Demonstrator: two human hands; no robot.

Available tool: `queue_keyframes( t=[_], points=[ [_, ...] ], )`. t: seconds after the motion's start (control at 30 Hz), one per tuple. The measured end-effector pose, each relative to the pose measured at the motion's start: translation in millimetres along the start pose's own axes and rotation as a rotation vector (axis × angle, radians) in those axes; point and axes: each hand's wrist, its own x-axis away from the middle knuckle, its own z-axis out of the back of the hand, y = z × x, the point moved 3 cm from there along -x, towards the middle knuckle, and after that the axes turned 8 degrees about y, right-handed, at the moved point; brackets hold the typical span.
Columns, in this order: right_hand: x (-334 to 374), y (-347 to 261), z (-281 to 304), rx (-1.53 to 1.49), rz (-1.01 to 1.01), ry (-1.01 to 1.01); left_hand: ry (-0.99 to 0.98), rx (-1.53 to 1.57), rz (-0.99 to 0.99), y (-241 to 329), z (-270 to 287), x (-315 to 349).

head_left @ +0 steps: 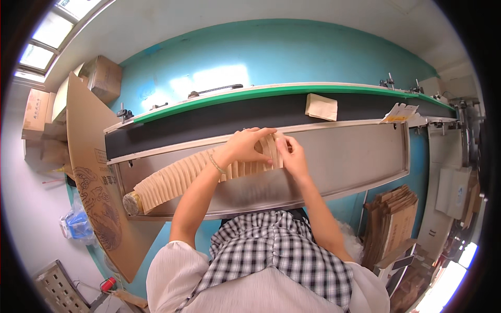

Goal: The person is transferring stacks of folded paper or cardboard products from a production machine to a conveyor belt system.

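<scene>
A long row of beige, flat paper-like packets (177,175) stands on edge, close together, along a shallow metal tray (355,151) in front of me. My left hand (245,146) arches over the right end of the row, its thumb and fingers gripping the packets there. On the other side of that end, my right hand (292,156) has thumb and fingertips pinched at the edge of the last packet. The fingers partly hide what lies between the two hands. A cylindrical jar-like thing (132,203) lies against the row's left end.
Behind the tray runs a black conveyor belt (250,122) with a green rail (271,94). One beige packet (321,107) lies on the belt. A yellow-and-white card (400,113) rests at its right. A large cardboard sheet (94,182) stands left; flattened cartons (389,224) lean lower right.
</scene>
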Motion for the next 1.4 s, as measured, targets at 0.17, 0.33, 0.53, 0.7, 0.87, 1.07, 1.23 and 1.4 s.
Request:
queue_keyframes(
  t=[0.17,0.33,0.53,0.7,0.87,1.07,1.23,1.4],
  points=[
    [-4,-2,26,-0.051,-0.424,-0.233,0.002,0.048,0.027,-13,-3,4],
    [-9,7,22,-0.163,-0.515,-0.352,0.100,0.000,-0.045,-2,-2,1],
    [0,4,27,-0.355,-0.685,-0.262,0.048,-0.013,0.045,-11,-4,3],
    [-31,23,43,-0.279,-0.460,-0.035,0.059,-0.012,0.033,-6,2,1],
    [-29,28,13,-0.263,-0.384,-0.045,0.037,0.008,0.062,-13,-1,-1],
    [1,-2,-11,-0.171,-0.119,-0.010,0.080,0.021,-0.002,-8,2,5],
    [-3,-5,3,0.056,-0.120,-0.091,0.104,0.022,-0.005,-12,-2,5],
    [-17,-29,-1,0.317,0.046,-0.077,0.098,0.027,0.011,-14,-4,6]
  ],
)
